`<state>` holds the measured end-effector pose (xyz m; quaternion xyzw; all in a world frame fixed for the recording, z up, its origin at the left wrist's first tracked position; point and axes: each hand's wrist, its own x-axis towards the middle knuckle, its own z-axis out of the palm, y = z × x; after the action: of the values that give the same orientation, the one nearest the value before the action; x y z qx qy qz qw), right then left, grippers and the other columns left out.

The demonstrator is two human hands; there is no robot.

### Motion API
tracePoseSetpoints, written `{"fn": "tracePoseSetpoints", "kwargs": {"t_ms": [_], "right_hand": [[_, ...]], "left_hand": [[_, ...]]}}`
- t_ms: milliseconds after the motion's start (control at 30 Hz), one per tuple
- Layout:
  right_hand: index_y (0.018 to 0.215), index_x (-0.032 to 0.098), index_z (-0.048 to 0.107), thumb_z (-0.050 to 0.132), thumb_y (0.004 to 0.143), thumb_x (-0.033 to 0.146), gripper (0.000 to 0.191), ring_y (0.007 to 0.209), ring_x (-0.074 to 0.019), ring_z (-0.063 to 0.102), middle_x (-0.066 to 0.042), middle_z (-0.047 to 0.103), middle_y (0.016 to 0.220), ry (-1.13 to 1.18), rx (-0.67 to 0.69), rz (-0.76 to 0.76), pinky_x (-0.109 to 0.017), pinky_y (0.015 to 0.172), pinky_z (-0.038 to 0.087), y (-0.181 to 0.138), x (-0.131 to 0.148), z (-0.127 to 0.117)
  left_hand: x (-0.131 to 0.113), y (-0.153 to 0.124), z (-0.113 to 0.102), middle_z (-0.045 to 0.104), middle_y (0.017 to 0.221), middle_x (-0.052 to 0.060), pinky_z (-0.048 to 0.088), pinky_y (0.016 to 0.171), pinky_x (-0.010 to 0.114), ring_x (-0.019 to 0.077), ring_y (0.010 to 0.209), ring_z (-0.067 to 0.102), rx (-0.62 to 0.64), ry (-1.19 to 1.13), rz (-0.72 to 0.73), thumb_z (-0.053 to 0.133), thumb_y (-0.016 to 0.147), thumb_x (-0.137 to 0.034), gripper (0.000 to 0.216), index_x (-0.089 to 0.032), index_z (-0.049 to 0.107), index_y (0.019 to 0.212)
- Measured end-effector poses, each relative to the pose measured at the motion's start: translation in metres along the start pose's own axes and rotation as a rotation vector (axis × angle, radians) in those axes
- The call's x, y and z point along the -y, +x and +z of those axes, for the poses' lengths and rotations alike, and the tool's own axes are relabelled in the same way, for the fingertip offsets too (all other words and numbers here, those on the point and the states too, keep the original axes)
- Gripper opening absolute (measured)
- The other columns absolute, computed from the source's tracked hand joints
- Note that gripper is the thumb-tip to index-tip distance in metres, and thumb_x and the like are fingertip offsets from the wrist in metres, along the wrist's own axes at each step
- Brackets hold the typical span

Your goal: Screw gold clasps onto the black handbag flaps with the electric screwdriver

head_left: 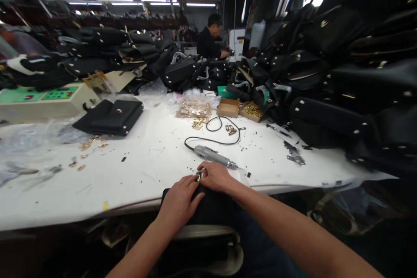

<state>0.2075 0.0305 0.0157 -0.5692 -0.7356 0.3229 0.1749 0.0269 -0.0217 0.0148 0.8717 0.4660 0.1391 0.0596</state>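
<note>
A black bag (211,210) lies at the front edge of the table and hangs toward my lap, its pale-lined opening facing me. My left hand (179,200) holds the bag down from the left, thumb across the black material and fingertips beside a small shiny metal clasp (199,177). From the other side my right hand (213,176) pinches that clasp between thumb and fingers, partly hiding it. Just beyond my right hand, a grey electric screwdriver (213,155) rests on the table, its bit pointing right and its black cord looping behind.
Small boxes (228,107) and bagged gold fittings (193,108) stand at the table's back. A folded black bag (112,117) lies left, near a green-topped machine (42,100). Black bags (342,117) are piled right. A person (210,39) sits across. Small black parts dot the white tabletop.
</note>
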Motion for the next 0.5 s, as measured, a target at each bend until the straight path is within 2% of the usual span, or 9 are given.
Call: {"fn": "tracePoseSetpoints", "kwargs": {"t_ms": [133,233,367,433,500], "right_hand": [[0.114,0.022,0.070,0.070,0.077,0.023,0.037,0.071,-0.0159,0.064,0.000,0.072,0.080,0.193,-0.007,-0.062,-0.025,0.064,0.044,-0.004,-0.003,-0.009],[0.108,0.024,0.073,0.066,0.085,0.031,0.025,0.070,-0.0146,0.064,0.001,0.072,0.082,0.180,-0.149,-0.072,-0.024,0.065,0.046,-0.001,-0.016,-0.039],[0.103,0.025,0.075,0.057,0.091,0.030,0.022,0.086,-0.0162,0.066,-0.001,0.074,0.097,-0.083,-0.349,0.083,-0.025,0.075,0.048,0.026,-0.064,-0.106],[0.105,0.025,0.075,0.054,0.091,0.025,0.025,0.097,-0.0195,0.065,-0.004,0.072,0.108,-0.189,-0.389,0.181,-0.028,0.082,0.047,0.046,-0.096,-0.136],[0.110,0.024,0.075,0.055,0.090,0.022,0.029,0.103,-0.0222,0.063,-0.007,0.070,0.115,-0.265,-0.375,0.247,-0.030,0.085,0.046,0.065,-0.125,-0.156]], "left_hand": [[0.008,-0.003,0.012,0.068,0.129,0.009,0.056,0.100,0.047,0.0291,0.119,0.064,-0.067,0.043,0.034,0.064,0.091,-0.032,0.030,-0.020,0.067,0.118],[0.011,-0.003,0.013,0.069,0.128,0.008,0.058,0.098,0.046,0.0289,0.117,0.066,-0.096,0.073,0.059,0.065,0.091,-0.034,0.028,-0.023,0.070,0.116],[0.013,-0.002,0.009,0.069,0.128,0.006,0.061,0.093,0.046,0.0291,0.115,0.067,-0.107,0.089,0.080,0.065,0.091,-0.036,0.025,-0.024,0.072,0.111],[0.013,-0.002,0.008,0.069,0.128,0.006,0.061,0.092,0.046,0.0293,0.114,0.068,-0.110,0.087,0.086,0.065,0.090,-0.036,0.025,-0.024,0.072,0.110],[0.013,-0.003,0.008,0.069,0.128,0.006,0.062,0.091,0.046,0.0293,0.114,0.068,-0.122,0.079,0.088,0.066,0.090,-0.036,0.024,-0.025,0.072,0.110]]}}
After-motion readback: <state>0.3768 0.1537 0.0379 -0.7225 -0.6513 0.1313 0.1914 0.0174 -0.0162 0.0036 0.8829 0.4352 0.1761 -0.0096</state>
